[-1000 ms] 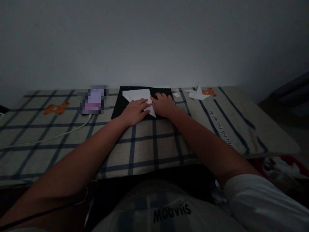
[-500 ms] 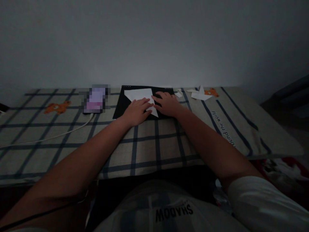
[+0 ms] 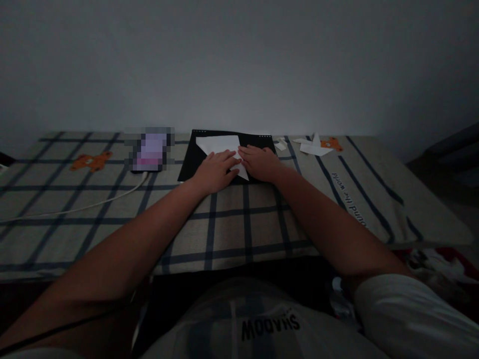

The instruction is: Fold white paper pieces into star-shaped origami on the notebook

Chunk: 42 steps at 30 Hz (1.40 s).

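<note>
White paper (image 3: 219, 143), folded to a point at its near end, lies on the black pad (image 3: 189, 164) atop the cloth-covered worktop (image 3: 228, 232). I have the left hand (image 3: 212, 173) resting over it, fingers slightly apart; the right hand (image 3: 260, 164) meets its right edge, fingers close together, though I cannot tell whether they pinch it. I judge this step to be pressing a fold; the next move calls for a steady left and even pressure from the right.
</note>
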Each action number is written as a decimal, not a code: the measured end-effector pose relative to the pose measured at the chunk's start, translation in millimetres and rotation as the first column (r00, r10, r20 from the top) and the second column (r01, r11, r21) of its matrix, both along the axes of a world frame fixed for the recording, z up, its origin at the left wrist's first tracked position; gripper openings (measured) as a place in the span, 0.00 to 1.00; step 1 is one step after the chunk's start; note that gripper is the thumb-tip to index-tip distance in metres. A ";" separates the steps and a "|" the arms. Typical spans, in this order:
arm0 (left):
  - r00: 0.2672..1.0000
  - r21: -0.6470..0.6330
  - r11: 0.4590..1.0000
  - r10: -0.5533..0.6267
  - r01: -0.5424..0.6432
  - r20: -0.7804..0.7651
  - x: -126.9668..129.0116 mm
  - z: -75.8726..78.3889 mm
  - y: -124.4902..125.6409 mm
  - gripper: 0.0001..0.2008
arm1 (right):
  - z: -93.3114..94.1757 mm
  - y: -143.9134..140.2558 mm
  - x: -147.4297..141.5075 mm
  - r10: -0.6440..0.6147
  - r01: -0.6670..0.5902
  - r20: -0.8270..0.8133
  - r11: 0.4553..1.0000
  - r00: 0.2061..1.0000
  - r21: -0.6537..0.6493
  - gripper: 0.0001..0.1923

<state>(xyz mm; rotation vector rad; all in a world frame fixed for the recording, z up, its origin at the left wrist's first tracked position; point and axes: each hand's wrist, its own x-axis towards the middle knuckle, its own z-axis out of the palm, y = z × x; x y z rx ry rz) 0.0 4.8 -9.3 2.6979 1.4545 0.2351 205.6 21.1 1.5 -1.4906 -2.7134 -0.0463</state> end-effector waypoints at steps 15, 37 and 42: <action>0.997 0.009 1.000 0.016 -0.017 0.075 0.6 -3.3 -2.3 0.29 | 2.3 0.1 -1.1 0.014 -0.012 0.041 0.999 0.999 -0.032 0.31; 0.945 -0.056 0.987 0.160 -0.151 0.287 -12.1 -4.2 20.0 0.32 | 5.1 -0.1 -2.8 -0.005 0.007 0.039 0.999 0.999 -0.044 0.31; 0.945 -0.036 0.985 0.170 -0.167 0.278 -9.2 -2.8 15.6 0.28 | 3.6 1.0 -2.6 -0.016 0.018 0.034 0.998 0.999 -0.056 0.32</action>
